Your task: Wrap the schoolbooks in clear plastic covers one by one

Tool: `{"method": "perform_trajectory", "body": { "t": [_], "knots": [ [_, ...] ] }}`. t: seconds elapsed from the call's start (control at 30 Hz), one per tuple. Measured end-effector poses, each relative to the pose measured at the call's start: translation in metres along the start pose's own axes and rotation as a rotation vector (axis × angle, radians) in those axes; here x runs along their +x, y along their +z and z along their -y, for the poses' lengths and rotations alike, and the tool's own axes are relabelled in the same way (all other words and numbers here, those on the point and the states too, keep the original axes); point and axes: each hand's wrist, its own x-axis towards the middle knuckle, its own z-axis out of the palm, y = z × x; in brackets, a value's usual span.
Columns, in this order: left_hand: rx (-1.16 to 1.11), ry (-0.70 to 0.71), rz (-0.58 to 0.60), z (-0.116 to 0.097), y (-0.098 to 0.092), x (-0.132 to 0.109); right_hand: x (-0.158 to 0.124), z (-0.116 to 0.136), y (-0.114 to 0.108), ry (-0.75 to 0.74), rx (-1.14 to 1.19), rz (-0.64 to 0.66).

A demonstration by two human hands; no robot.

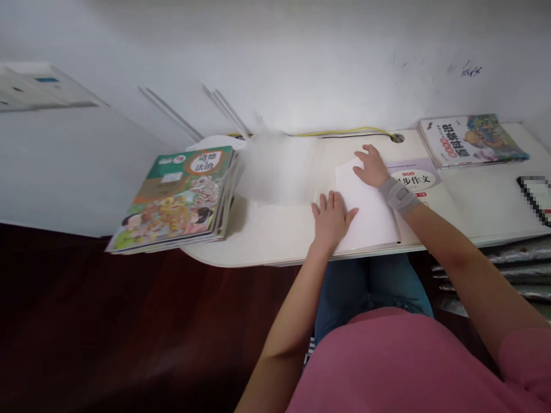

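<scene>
A purple-and-white book (pixel 415 179) lies on the white desk in front of me, its left part hidden under a white sheet (pixel 368 212). My left hand (pixel 330 221) rests flat by the sheet's left edge, fingers spread. Over the sheet's upper edge is my right hand (pixel 371 166), fingers apart and slightly bent, a grey band on its wrist. To the left of both hands spreads a clear plastic book cover (pixel 279 172), blurred and see-through. Whether the sheet is joined to the book or the plastic, I cannot tell.
A stack of books (pixel 181 198) overhangs the desk's left end. More books (pixel 473 140) lie at the back right, near a dark-edged device (pixel 536 198). A yellow cable (pixel 344 132) runs along the wall into a desk hole (pixel 398 138).
</scene>
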Motion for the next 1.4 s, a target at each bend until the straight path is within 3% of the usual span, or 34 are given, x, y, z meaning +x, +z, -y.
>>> {"method": "perform_trajectory", "body": {
  "t": [0.1,0.2,0.3,0.4,0.6,0.73,0.9,1.1,1.4],
  "knots": [
    [-0.052,0.007,-0.022,0.003,-0.001,-0.001,-0.037,-0.014,-0.010,-0.051,0.068,0.018],
    [-0.105,0.015,-0.060,0.004,-0.005,-0.003,-0.097,-0.025,-0.014,-0.140,0.176,0.024],
    [-0.104,-0.025,-0.103,0.007,-0.012,-0.009,-0.149,-0.021,-0.008,-0.178,0.223,0.035],
    [-0.095,-0.079,-0.078,0.015,-0.017,-0.016,-0.171,-0.007,0.001,-0.145,0.165,0.013],
    [-0.228,-0.194,-0.123,0.043,-0.020,-0.028,-0.171,0.009,0.005,-0.183,-0.020,0.018],
    [-0.527,-0.297,-0.192,0.056,-0.026,-0.033,-0.173,0.007,0.003,-0.185,-0.017,0.016],
    [-0.854,-0.320,-0.289,0.070,-0.033,-0.039,-0.174,0.006,0.003,-0.202,0.009,0.014],
    [-0.545,-0.405,-0.233,0.085,-0.018,-0.042,-0.174,0.006,0.007,-0.251,-0.046,0.036],
    [-0.549,-0.374,-0.256,0.088,-0.008,-0.046,-0.174,0.006,0.008,-0.303,-0.142,0.076]
  ]
}}
